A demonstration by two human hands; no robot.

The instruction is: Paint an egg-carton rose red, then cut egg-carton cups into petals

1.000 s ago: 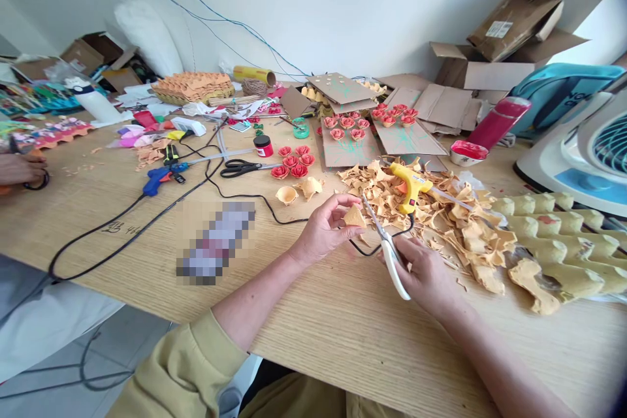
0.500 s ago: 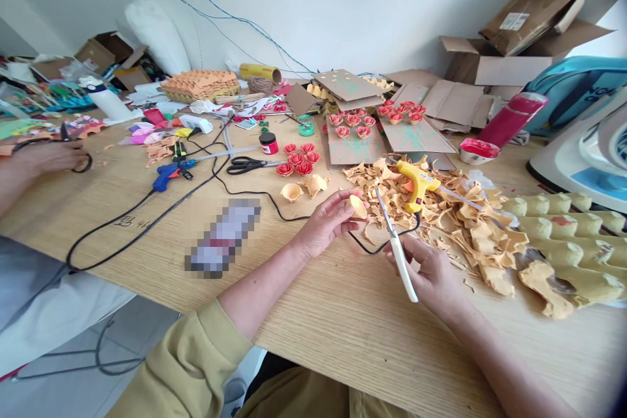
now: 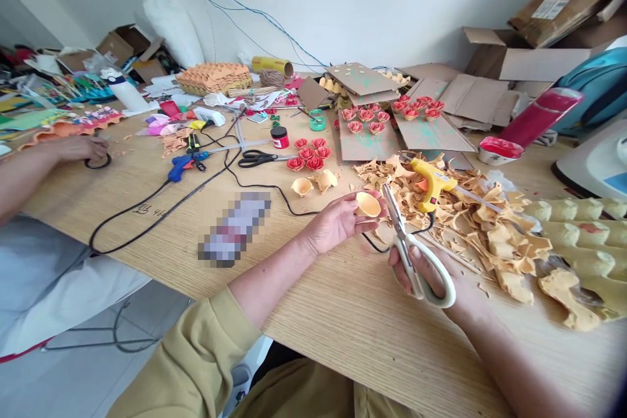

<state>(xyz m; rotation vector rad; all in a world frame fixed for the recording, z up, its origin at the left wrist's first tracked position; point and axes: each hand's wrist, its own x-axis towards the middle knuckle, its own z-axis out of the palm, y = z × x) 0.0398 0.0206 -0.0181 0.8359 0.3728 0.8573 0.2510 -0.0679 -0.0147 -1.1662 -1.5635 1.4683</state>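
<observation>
My left hand [image 3: 337, 221] pinches a small orange egg-carton cup [image 3: 367, 204] just above the wooden table [image 3: 343, 313]. My right hand [image 3: 431, 277] grips white-handled scissors [image 3: 409, 245], blades pointing up toward the cup. Just beyond lies a heap of orange carton scraps [image 3: 470, 215] with a yellow glue gun [image 3: 431, 179] on top. Two cut cups [image 3: 313, 184] sit left of the cup I hold, near red painted roses [image 3: 307, 155].
Another person's hand [image 3: 78, 147] rests on scissors at the far left. A blue glue gun [image 3: 181, 165], black scissors [image 3: 257, 158], cords, a red paint jar [image 3: 279, 137], cardboard sheets with roses [image 3: 367, 137], a red cup [image 3: 494, 150] and egg cartons [image 3: 578, 241] surround me.
My left hand has turned the cup so its hollow faces up. My right hand has drawn the scissors nearer and shows the handle loops. The view has shifted left.
</observation>
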